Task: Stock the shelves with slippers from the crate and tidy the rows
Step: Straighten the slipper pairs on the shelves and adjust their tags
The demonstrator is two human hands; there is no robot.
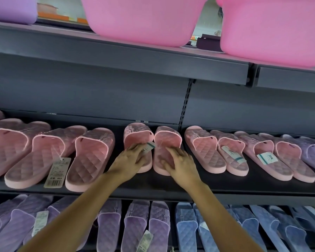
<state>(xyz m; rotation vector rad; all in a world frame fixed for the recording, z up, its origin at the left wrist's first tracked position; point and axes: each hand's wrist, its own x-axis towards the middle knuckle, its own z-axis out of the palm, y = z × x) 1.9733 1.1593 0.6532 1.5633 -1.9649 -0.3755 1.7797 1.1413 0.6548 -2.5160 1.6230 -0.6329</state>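
A pair of pink quilted slippers stands side by side in the middle of the dark shelf [153, 188]. My left hand [129, 160] rests flat on the left slipper [136, 133], fingers by its white tag [149, 147]. My right hand [180, 160] lies on the insole of the right slipper [168, 135], fingers spread and pressing down. More pink slippers [91, 155] lie tilted to the left, and further pink pairs [204, 148] sit to the right. No crate is in view.
Pink plastic tubs [144, 20] and a purple one [11, 8] sit on the shelf above. Purple slippers [311, 150] end the row at the right. The shelf below holds purple slippers [107, 226] and blue slippers [187, 228]. A barcode tag [57, 171] hangs at left.
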